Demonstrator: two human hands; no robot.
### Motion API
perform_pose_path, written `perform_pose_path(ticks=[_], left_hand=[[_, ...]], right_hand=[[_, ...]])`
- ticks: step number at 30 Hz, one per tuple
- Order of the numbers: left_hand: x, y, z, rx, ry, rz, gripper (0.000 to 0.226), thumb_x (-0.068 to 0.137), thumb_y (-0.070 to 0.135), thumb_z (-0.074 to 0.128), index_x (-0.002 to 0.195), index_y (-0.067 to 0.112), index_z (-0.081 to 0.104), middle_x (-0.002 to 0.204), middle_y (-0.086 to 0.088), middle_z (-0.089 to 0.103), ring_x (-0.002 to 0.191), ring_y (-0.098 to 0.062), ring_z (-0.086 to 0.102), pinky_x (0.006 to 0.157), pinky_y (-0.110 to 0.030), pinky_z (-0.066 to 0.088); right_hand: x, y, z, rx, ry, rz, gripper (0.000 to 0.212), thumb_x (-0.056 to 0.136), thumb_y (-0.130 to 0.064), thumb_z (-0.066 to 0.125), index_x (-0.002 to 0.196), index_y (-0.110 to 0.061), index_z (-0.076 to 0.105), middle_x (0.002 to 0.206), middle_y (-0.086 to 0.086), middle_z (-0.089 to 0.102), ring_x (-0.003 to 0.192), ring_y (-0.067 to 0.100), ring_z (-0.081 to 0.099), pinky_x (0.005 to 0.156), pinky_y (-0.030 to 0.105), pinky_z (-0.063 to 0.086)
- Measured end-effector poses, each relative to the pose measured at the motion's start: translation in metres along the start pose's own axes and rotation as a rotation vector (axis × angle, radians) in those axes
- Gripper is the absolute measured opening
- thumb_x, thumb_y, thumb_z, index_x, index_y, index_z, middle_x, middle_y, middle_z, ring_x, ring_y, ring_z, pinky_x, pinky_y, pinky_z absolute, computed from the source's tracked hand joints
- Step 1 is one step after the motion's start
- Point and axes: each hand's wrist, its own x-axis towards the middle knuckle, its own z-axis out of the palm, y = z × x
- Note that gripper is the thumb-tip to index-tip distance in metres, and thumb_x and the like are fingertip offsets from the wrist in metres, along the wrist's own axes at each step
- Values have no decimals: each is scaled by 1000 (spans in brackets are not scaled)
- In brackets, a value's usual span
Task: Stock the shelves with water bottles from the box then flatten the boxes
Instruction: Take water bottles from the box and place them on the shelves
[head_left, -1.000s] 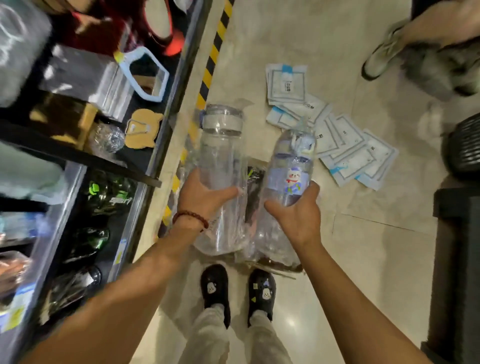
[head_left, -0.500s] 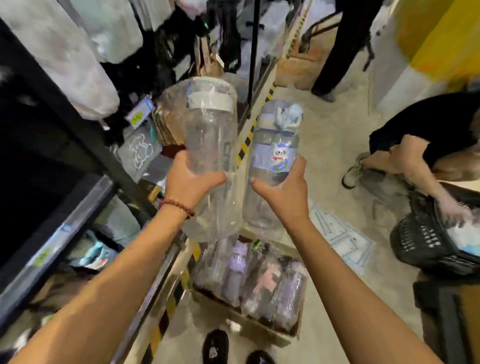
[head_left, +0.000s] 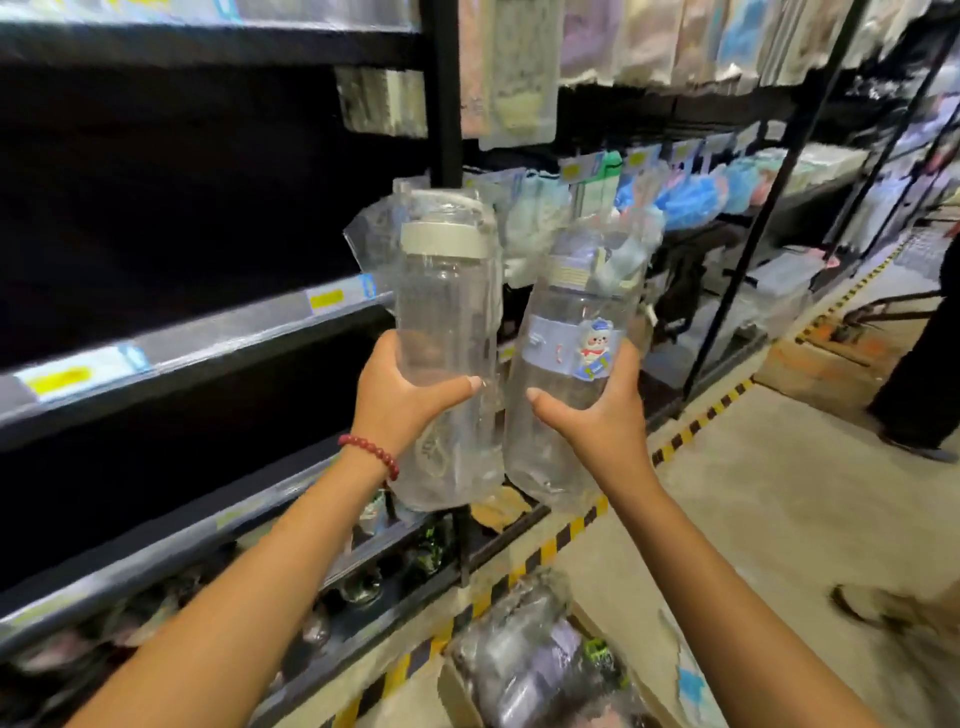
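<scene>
My left hand (head_left: 402, 402) grips a clear water bottle with a grey lid (head_left: 445, 312), wrapped in a plastic bag. My right hand (head_left: 597, 415) grips a second clear bottle (head_left: 566, 332) that has a lilac band and a bear sticker, also bagged. Both bottles are held upright, side by side, in front of the dark shelving (head_left: 208, 343) on the left. The cardboard box (head_left: 540, 670) with several more bagged bottles lies on the floor at the bottom of the view.
Shelf edges carry yellow price tags. Hanging packaged goods (head_left: 691, 192) fill the racks further right. A yellow-black floor stripe (head_left: 561, 540) runs along the shelf base. Another person's leg (head_left: 919, 374) and a shoe (head_left: 862, 608) stand at the right.
Both hands have lifted the two bottles from near the floor up to shelf height, and my view has swung up from the floor to the shelves.
</scene>
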Motion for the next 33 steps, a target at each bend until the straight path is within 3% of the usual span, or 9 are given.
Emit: perform_pose_path(ticks=[2,6,9,13,21,25,29,31,33], left_hand=[[-12,0,-30,38,103,-11,72,51,39,88,111,17,55,103,8,61,95,-4,60,71,-11,44],[-39,-2,-95,61,309,-56,86,41,56,76,114,16,55,104,9,60,93,2,57,67,-6,42],[-59,-7,-137,83,418,-85,89,40,58,74,114,14,55,105,4,62,95,-5,61,71,-11,45],[-97,-14,-197,138,579,-131,85,38,59,72,108,15,53,99,6,60,88,0,58,63,-7,44],[-187,-37,-318,271,896,-260,61,62,27,87,110,18,50,99,10,55,89,0,54,67,-11,40],[-242,-44,-385,285,998,-313,72,48,46,82,107,24,47,100,12,54,90,2,54,69,-13,41],[-300,-52,-461,313,1073,-367,67,51,42,82,105,24,46,101,8,56,90,-2,55,70,-15,41],[-326,-57,-499,320,1111,-399,65,58,30,89,106,22,46,101,6,55,88,-5,55,71,-15,41],[-351,-65,-532,316,1137,-417,59,64,23,86,106,22,45,99,7,54,83,2,53,67,-11,40]], right_hand=[[-2,-9,23,41,-86,-42,77,69,-19,83,127,-24,33,109,-18,46,93,-26,44,74,-5,34],[-11,-30,74,114,-270,-100,82,70,-21,83,132,-21,31,110,-21,47,92,-15,50,73,-3,37],[-18,-46,110,184,-369,-134,80,71,-18,82,132,-22,30,108,-27,44,90,-28,46,71,-3,37],[-39,-74,170,256,-516,-182,81,72,-15,82,136,-13,31,109,-25,46,91,-27,47,72,-3,38],[-127,-143,292,390,-760,-275,83,70,-11,82,135,-10,30,110,-28,42,92,-30,44,73,-5,35],[-192,-186,353,440,-856,-313,92,70,-15,83,140,-12,24,112,-32,35,95,-34,39,75,-7,31],[-261,-231,410,440,-957,-328,90,69,-19,83,139,-14,27,115,-20,46,98,-14,50,77,-3,36],[-295,-248,435,438,-989,-332,92,70,-22,83,141,-15,26,120,-12,46,103,-2,50,78,-3,36],[-326,-263,457,435,-1011,-338,92,70,-22,83,142,-15,25,120,-12,45,102,-6,48,79,-4,35]])
